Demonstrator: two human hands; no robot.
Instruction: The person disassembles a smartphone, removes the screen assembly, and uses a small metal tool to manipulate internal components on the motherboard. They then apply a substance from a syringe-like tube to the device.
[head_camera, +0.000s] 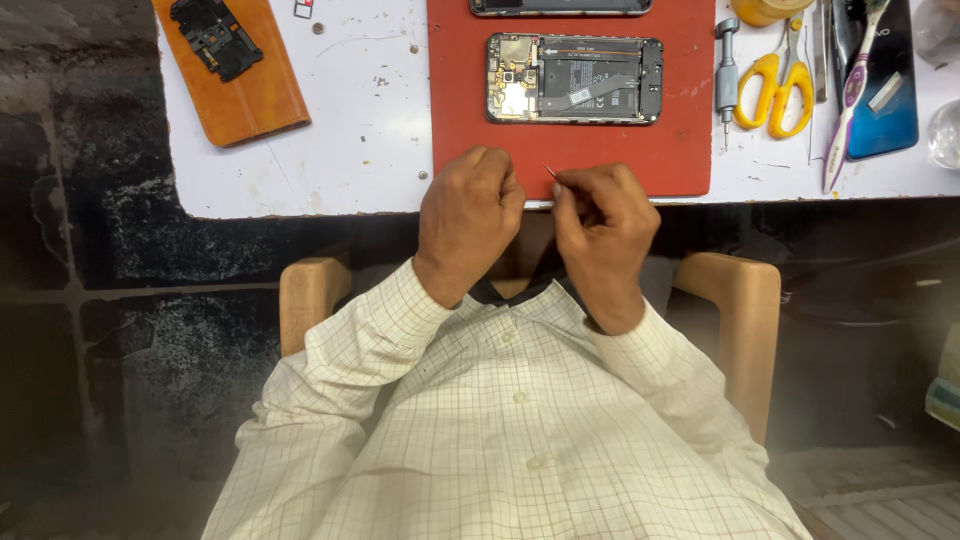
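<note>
Both my hands rest at the near edge of the red mat (600, 150), close together. My left hand (468, 222) is curled into a fist, and nothing shows in it. My right hand (605, 235) pinches a thin metal pin-like tool (550, 172) whose tip points up toward the mat, just beside my left knuckles. Beyond the hands, an opened phone (575, 78) lies on the mat with its back off, showing the battery and circuit board. A second phone (560, 6) lies at the mat's far edge, cut off by the frame.
On the white table (360, 130), a brown leather case (250, 100) holding a black phone part (215, 35) lies at the left. Right of the mat are a small screwdriver (727, 65), yellow scissors (775, 92), a toothbrush (848, 100) and a blue phone back cover (885, 100). Loose screws dot the table.
</note>
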